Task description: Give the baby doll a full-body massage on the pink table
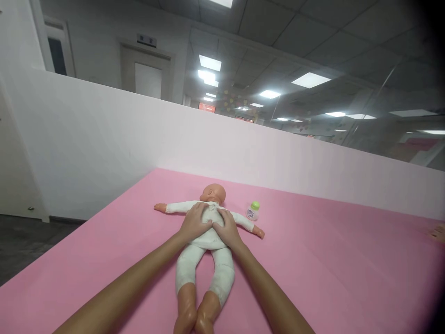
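Note:
A baby doll (209, 239) with a white cloth body lies lengthwise on the pink table, its arms spread and its head turned to the left. My left hand (195, 222) rests flat on the left side of the doll's upper torso. On the right side of the torso lies my right hand (226, 227), also flat. Both hands have their fingers stretched toward the doll's shoulders, and the thumbs come close together at the middle. Just beyond the doll's right-hand arm stands a small clear bottle (252, 212) with a green cap.
The pink tabletop (313, 260) reaches to a low white partition (243, 153) at the back. Part of another doll-coloured object (437, 232) shows at the far right edge. Dark floor (24, 246) is visible past the table's left edge.

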Tool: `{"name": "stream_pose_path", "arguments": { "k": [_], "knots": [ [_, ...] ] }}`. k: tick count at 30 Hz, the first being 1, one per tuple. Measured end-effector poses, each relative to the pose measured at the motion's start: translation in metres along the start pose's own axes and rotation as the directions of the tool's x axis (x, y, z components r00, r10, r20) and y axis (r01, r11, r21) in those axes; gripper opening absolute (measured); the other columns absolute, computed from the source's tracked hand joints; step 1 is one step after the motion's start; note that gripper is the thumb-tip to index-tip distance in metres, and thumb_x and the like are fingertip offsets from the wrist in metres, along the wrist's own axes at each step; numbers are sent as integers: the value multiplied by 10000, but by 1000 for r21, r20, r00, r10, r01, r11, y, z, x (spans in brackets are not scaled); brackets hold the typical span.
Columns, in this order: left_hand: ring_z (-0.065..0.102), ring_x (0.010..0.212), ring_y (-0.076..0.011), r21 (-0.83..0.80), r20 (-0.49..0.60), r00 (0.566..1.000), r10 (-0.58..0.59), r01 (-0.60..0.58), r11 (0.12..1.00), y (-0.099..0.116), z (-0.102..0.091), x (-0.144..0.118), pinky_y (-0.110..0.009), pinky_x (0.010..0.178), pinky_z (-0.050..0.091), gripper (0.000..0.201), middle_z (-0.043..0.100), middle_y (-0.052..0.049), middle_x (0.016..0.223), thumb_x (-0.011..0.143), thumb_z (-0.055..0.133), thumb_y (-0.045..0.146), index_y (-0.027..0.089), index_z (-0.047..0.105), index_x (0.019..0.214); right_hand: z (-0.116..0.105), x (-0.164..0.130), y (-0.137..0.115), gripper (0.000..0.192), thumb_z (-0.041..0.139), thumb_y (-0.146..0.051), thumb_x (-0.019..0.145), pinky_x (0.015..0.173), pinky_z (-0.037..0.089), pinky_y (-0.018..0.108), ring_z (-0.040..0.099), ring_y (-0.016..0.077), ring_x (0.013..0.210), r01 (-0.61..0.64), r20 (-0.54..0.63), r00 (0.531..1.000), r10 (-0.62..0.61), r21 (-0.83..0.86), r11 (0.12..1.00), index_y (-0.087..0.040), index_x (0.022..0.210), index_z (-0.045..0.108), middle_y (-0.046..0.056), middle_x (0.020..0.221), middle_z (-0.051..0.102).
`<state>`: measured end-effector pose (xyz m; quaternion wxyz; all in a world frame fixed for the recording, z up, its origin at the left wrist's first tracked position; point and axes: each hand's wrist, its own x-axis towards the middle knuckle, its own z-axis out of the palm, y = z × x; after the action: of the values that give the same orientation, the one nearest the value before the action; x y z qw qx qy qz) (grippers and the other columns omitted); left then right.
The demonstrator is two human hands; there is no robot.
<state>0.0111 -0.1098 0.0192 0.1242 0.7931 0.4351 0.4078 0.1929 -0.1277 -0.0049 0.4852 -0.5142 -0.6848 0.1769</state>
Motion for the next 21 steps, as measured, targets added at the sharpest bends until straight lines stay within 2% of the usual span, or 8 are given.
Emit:
{"name": "stream_pose_path", "arguments": {
  "k": [3, 5, 7, 9, 14, 21],
  "knots": [
    [582, 1109, -328, 19, -95, 995, -26, 28, 999, -5, 4, 2, -479, 961, 503, 361, 633, -104, 1114, 730, 698, 294, 230, 574, 1062, -1, 6, 5, 512, 745, -297, 744, 1077, 481, 467, 603, 287, 1187, 23, -31, 999, -22, 29, 999, -227, 1233, 610, 95, 1247, 647],
    [576, 1078, -317, 37, -113, 994, -5, 10, 999, -8, 6, 2, -480, 956, 499, 291, 622, -92, 1056, 724, 702, 287, 231, 577, 981, 2, 7, 10, 404, 764, -305, 716, 966, 527, 440, 621, 264, 1036, 15, -98, 995, -12, 31, 999, -222, 1081, 613, 64, 1096, 659],
    [574, 1067, -302, 36, -103, 995, 5, -1, 999, -8, 8, 2, -477, 962, 494, 273, 622, -79, 1044, 726, 705, 275, 227, 602, 975, 5, 5, 13, 311, 762, -298, 705, 899, 536, 423, 603, 245, 934, 8, -163, 987, -2, 34, 999, -225, 949, 584, 33, 973, 635],
    [575, 1071, -291, 30, -89, 996, 3, 0, 1000, -7, 9, 2, -472, 965, 491, 294, 626, -72, 1062, 737, 703, 264, 217, 633, 1019, 8, 3, 15, 276, 756, -273, 706, 903, 530, 423, 600, 245, 932, 21, -187, 982, -10, 54, 998, -228, 912, 578, 26, 947, 625],
    [591, 1059, -289, 31, -45, 999, -3, 4, 1000, -5, 7, 2, -454, 939, 494, 294, 651, -70, 1039, 765, 702, 262, 208, 702, 1053, 5, 1, 14, 281, 743, -228, 708, 987, 510, 456, 629, 276, 1039, 34, -145, 989, -21, 83, 996, -233, 976, 659, 62, 1053, 684],
    [590, 994, -263, -5, -46, 999, -29, 29, 1000, -7, 8, 3, -423, 906, 477, 128, 663, -45, 939, 768, 692, 234, 205, 694, 892, 0, 8, 14, 173, 696, -216, 711, 922, 518, 443, 661, 276, 952, -51, -38, 998, 54, 83, 995, -219, 883, 682, 47, 959, 734]
  ]
}}
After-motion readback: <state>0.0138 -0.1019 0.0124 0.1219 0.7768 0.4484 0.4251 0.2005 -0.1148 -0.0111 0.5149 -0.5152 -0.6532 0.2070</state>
